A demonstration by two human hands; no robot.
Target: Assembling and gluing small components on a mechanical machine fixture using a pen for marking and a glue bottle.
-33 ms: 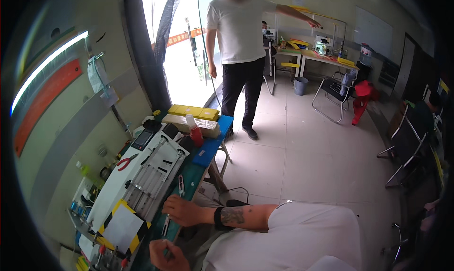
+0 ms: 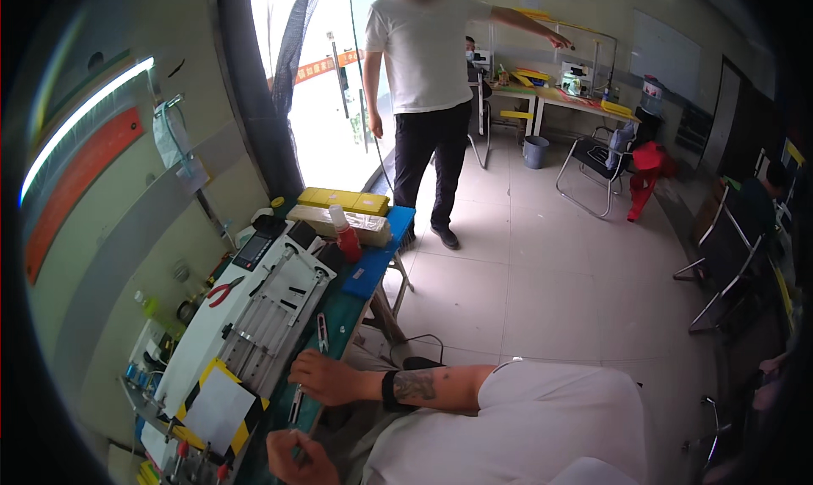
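My right hand [image 2: 326, 377], with a black band on its wrist, rests over the edge of the green worktop [image 2: 341, 313], fingers curled inward. Just beyond it lie small metal thread snips [image 2: 322, 333]. A slim silver-and-dark tool [image 2: 295, 406] lies beside the same hand, its upper end close to the fingers; whether they touch it I cannot tell. Lower down, my left hand [image 2: 301, 458] is closed, thumb against bent fingers, near the table edge. Anything inside either hand is hidden. In front stands a white machine [image 2: 207, 316] with metal rails [image 2: 273, 316].
Red-handled pliers [image 2: 225, 291] lie on the machine. A yellow-and-black bordered plate [image 2: 218, 417] stands at its near end. Beyond are a red bottle [image 2: 345, 235], a yellow case [image 2: 343, 201] and a blue board [image 2: 373, 265]. A person [image 2: 428, 70] stands past the table, one arm outstretched.
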